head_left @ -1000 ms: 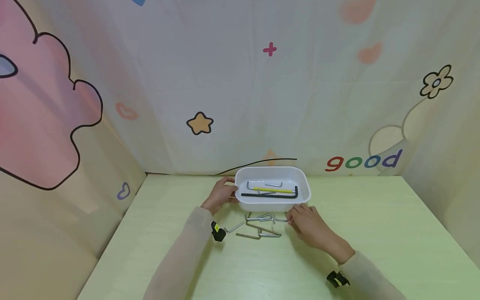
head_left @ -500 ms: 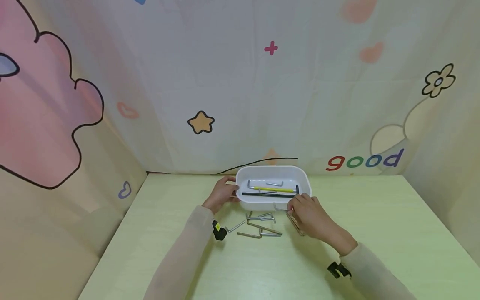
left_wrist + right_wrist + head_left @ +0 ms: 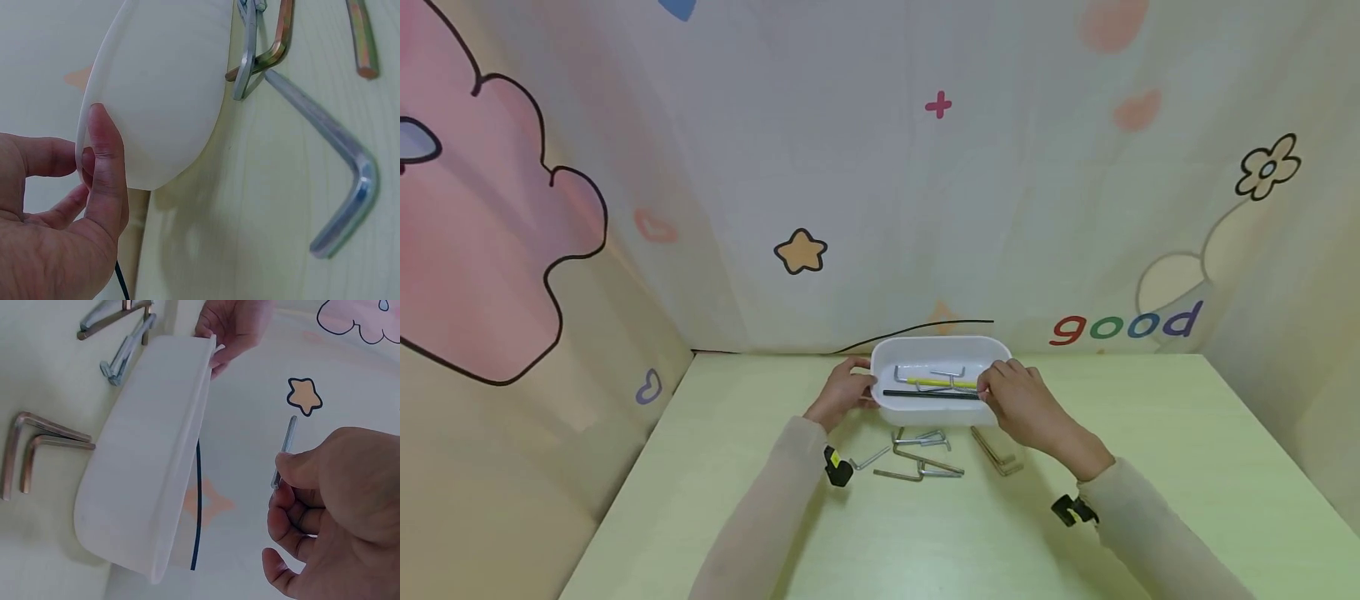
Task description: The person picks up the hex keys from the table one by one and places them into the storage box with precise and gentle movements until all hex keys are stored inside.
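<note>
A white plastic bin (image 3: 917, 414) stands at the back of the table. My left hand (image 3: 841, 393) grips its left end, thumb on the outside of the rim. Above the bin's right end, my right hand (image 3: 1022, 404) pinches a small silver hex key (image 3: 289, 434) between thumb and fingers. Inside the bin lie a yellow-sleeved hex key (image 3: 942, 383), a long black hex key (image 3: 925, 394) and small silver ones. My right hand hides the black key's bent end.
In front of the bin lie several silver and bronze hex keys, among them a lone silver hex key (image 3: 356, 165) at left. Two bronze hex keys (image 3: 988, 448) lie to the right. A patterned curtain (image 3: 880, 208) hangs right behind the table (image 3: 880, 533).
My right hand has lifted the small silver hex key from the table in front of the bin up over its right end. My left hand stays on the bin.
</note>
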`<state>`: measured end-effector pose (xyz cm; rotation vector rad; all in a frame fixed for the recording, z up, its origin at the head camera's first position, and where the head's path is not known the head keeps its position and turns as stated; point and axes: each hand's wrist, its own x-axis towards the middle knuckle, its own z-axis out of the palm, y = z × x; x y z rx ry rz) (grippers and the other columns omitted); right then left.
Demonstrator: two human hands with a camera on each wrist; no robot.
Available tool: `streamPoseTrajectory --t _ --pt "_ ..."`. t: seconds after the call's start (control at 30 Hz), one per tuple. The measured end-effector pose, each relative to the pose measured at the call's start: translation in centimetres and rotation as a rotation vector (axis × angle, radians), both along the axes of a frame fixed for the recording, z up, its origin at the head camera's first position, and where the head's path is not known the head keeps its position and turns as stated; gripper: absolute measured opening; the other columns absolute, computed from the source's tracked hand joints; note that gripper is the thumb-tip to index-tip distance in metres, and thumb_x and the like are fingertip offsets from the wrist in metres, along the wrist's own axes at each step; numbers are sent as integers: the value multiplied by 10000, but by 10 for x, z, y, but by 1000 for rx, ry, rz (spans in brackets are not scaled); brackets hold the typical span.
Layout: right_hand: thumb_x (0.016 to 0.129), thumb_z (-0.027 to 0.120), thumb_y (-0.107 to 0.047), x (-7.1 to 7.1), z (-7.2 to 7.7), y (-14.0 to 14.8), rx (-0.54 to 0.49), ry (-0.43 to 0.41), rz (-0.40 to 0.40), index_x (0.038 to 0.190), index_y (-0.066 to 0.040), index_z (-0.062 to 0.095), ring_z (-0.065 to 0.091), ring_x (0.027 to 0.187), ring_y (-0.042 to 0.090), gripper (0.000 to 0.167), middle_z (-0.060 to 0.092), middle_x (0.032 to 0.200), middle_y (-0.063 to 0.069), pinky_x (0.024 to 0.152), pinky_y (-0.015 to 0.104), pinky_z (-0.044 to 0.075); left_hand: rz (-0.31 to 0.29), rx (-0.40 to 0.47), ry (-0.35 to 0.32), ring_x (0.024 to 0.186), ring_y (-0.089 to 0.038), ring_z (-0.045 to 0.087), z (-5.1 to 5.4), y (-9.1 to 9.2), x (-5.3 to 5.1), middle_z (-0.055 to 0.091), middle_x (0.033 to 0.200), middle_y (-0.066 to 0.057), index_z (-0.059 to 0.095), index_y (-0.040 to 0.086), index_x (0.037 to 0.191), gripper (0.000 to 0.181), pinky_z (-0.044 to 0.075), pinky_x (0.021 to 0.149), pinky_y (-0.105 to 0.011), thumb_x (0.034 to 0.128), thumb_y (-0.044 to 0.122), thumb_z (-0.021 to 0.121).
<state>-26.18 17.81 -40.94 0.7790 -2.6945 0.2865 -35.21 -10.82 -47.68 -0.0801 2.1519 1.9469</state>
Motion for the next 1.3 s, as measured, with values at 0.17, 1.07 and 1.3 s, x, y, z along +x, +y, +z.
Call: streamPoseTrajectory --t 0.17,1.07,1.3 --pt "904 667 -49 -7 0 -1 4 -12 -12 933 -88 589 506 901 238 92 579 905 24 719 386 415 -3 24 -6 705 -141 634 -5 0 5 639 1111 -277 470 -8 1332 407 599 600 -241 933 29 544" --pt "989 556 -115 -73 33 -21 3 -187 -83 1015 -60 610 526 980 302 82 621 1013 94 808 469 438 7 35 14 702 -144 640 -2 0 2 646 1052 -245 483 -13 1325 406 597 603 -235 928 34 557" --pt "994 543 -121 -87 33 -19 57 -236 -100 1018 -59 619 532 989 314 101 621 1021 103 839 519 461 6 33 21 700 -144 634 -1 0 0 642 1042 -241 483 -20 1317 393 593 593 -232 934 31 551"
